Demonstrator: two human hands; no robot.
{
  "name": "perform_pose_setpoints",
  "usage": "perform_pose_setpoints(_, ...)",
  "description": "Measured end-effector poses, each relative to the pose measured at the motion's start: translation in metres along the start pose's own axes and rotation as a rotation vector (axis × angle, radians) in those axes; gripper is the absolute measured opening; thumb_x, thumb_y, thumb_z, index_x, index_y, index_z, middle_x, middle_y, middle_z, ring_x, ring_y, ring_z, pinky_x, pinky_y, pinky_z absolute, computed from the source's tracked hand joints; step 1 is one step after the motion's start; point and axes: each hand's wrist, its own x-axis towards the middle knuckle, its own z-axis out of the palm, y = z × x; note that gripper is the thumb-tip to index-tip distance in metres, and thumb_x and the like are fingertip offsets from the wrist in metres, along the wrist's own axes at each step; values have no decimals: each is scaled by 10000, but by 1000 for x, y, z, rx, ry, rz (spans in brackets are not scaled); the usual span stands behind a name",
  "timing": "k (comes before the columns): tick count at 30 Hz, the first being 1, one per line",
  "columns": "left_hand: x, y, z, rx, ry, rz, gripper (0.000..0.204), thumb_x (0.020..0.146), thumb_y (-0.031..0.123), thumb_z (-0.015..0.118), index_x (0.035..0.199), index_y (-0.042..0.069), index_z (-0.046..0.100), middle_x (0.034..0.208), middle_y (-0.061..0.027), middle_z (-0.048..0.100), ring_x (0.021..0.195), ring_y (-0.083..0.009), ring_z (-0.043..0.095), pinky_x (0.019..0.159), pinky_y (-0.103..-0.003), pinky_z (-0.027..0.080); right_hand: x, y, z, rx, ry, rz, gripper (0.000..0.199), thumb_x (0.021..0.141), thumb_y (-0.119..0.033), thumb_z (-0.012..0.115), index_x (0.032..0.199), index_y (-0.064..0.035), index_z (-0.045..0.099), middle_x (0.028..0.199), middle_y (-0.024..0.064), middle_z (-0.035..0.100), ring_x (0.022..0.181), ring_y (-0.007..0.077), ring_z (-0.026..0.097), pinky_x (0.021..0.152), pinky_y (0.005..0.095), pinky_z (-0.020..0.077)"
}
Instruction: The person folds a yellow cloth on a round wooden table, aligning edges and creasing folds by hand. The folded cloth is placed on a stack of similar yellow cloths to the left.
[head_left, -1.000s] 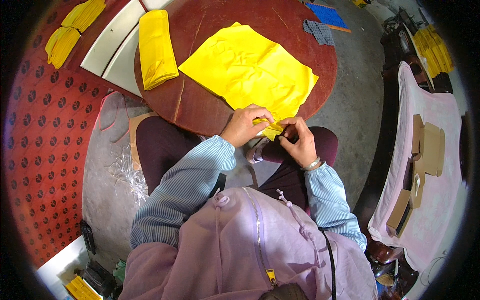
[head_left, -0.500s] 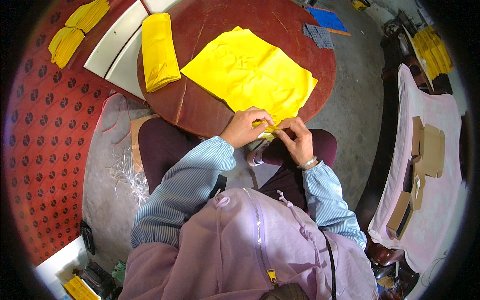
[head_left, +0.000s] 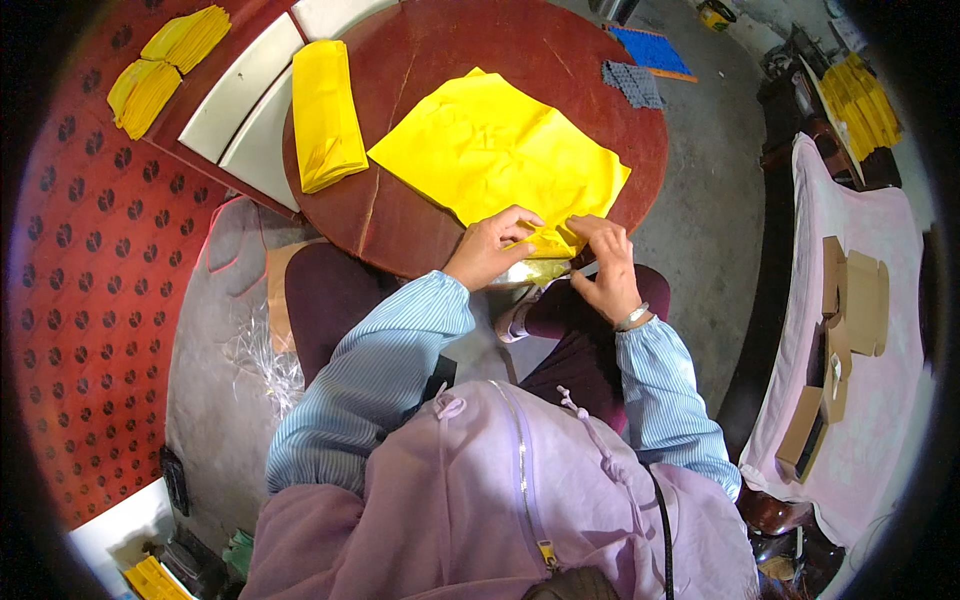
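Note:
A yellow cloth piece (head_left: 500, 140), looking like thin bag fabric, lies spread and wrinkled on the round red-brown table (head_left: 400, 235). Its near corner is gathered at the table's front edge. My left hand (head_left: 488, 247) has curled fingers on the left side of that corner and grips it. At the corner's right side, my right hand (head_left: 608, 270) is open, thumb well apart from the fingers, its fingertips touching the cloth. Below the corner shows something shiny and yellowish that I cannot make out. A folded yellow stack (head_left: 327, 115) rests on the table's left side.
A grey cloth (head_left: 632, 84) and a blue mat (head_left: 652, 50) lie near the table's far right. More yellow bundles (head_left: 160, 75) are at the far left. Open cardboard boxes (head_left: 860, 300) lie on a pink-covered seat at right. Crumpled clear plastic (head_left: 268, 355) lies on the floor.
My right hand has opened out of its pinch on the near corner and moved slightly right. My left hand stays at the corner, its index finger now farther from the thumb.

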Motion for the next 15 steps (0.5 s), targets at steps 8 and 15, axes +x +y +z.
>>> perform_pose_setpoints(8, 2, -2, -2, -132, -6, -80, 392, 969, 64, 697, 1344, 6, 599, 1108, -119, 745, 1061, -164, 706, 944, -301, 553, -2, -3, 14, -179, -30, -41, 804, 624, -187, 923, 1371, -153, 626, 1445, 39, 589, 1453, 329, 459, 1262, 613, 229)
perform_pose_setpoints(15, 5, 4, -8, -215, -40, -154, 343, 981, 71, 688, 1304, -18, 618, 1082, -84, 738, 1026, -130, 687, 934, -277, 543, 10, 14, 14, -36, 3, -113, 621, 662, -174, 922, 1248, -134, 719, 1351, 8, 677, 1414, 306, 520, 1267, 614, 233)
